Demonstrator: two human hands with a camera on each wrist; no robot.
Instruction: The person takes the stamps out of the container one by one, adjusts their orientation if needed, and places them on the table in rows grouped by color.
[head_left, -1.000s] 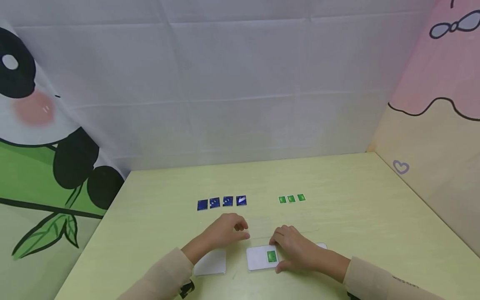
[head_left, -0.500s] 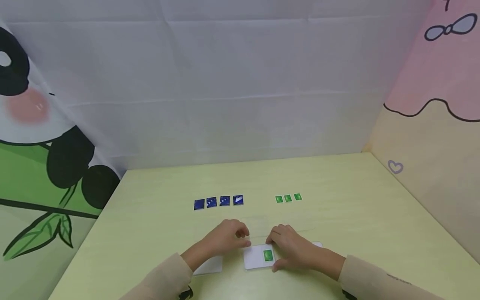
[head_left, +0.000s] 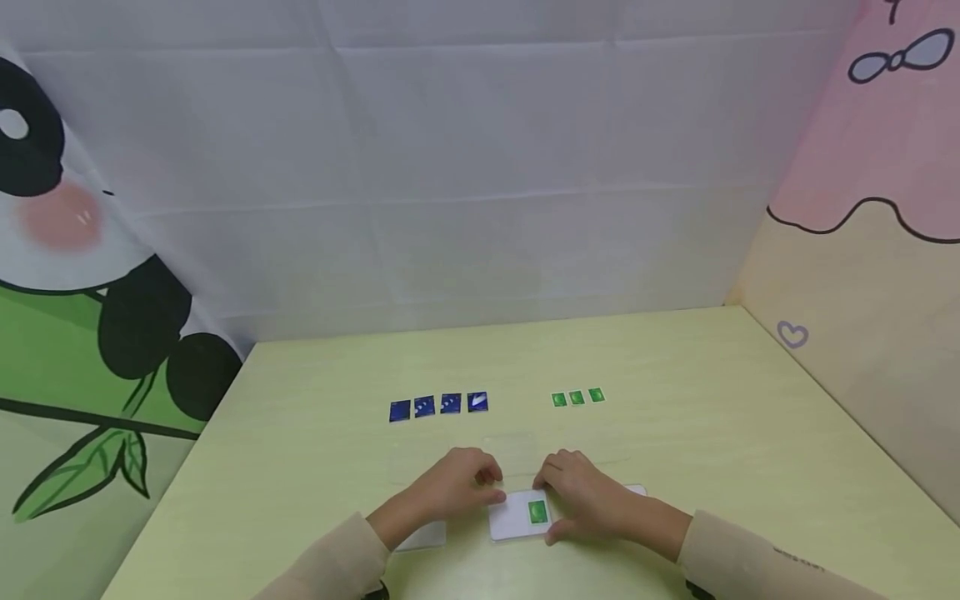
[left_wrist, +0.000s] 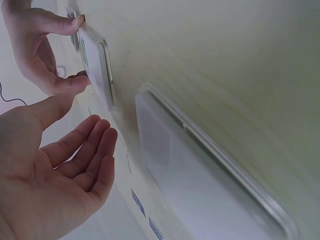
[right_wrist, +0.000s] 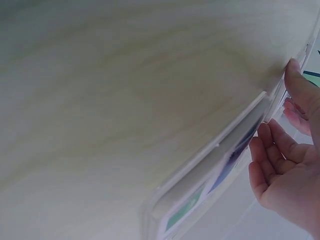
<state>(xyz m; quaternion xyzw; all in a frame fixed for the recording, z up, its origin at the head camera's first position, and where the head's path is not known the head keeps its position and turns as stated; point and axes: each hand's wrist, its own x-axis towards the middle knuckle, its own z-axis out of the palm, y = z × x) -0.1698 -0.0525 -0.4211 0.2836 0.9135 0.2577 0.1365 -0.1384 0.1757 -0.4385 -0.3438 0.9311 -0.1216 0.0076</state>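
Note:
A flat white case (head_left: 510, 521) lies in the middle of the near table, with a small green card (head_left: 537, 512) on its right part. My right hand (head_left: 588, 496) holds this case at its right end, thumb on the near edge and fingers on the far edge. My left hand (head_left: 459, 483) hovers at its far left corner, fingers loosely curled and holding nothing; whether the thumb touches it I cannot tell. Under the left forearm sits another white case (left_wrist: 185, 170), partly hidden in the head view. A third case (right_wrist: 225, 155), bearing a green and a blue picture, lies beyond the right hand.
Several dark blue cards (head_left: 451, 403) lie in a row farther back. Three small green cards (head_left: 577, 398) form a second row to their right. Faint clear rectangular sheets or lids (head_left: 510, 454) lie just beyond the hands. A white cloth wall (head_left: 480, 183) rises behind the table.
My left hand has moved slightly nearer and right, its thumb now at the middle case's far left corner. The right hand keeps its place on the case. The head view has shifted slightly.

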